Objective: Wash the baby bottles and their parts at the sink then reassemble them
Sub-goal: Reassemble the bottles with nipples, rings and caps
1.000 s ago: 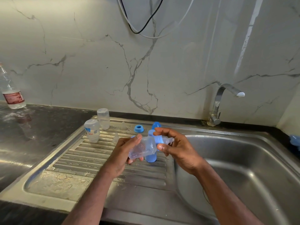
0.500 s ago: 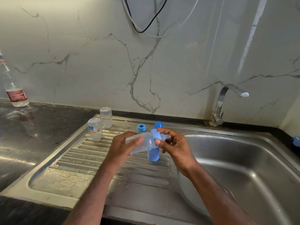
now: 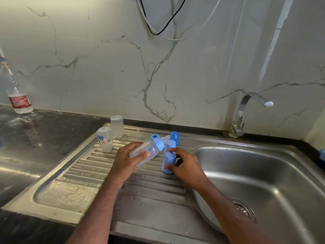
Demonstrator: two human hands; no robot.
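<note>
My left hand (image 3: 129, 160) grips a clear baby bottle (image 3: 146, 150) with a blue collar and a nipple, tilted up to the right above the drainboard (image 3: 84, 166). My right hand (image 3: 186, 164) closes its fingers and thumb round a blue cap (image 3: 168, 158) that stands upright on the drainboard. Behind it lies a second blue cap (image 3: 175, 136). A blue ring (image 3: 154, 137) and a clear nipple (image 3: 138, 134) sit at the back. Two clear bottle bodies (image 3: 105, 140) (image 3: 117, 125) stand upside down at the back left.
The steel basin (image 3: 263, 173) with its drain (image 3: 243, 209) lies to the right, under the tap (image 3: 246, 111). A plastic water bottle (image 3: 16, 92) stands on the dark counter (image 3: 35, 134) at far left. Cables (image 3: 163, 30) hang on the marble wall.
My right hand let go of the bottle's collar and moved down to the standing blue cap. The left hand tilted the bottle's nipple end upward.
</note>
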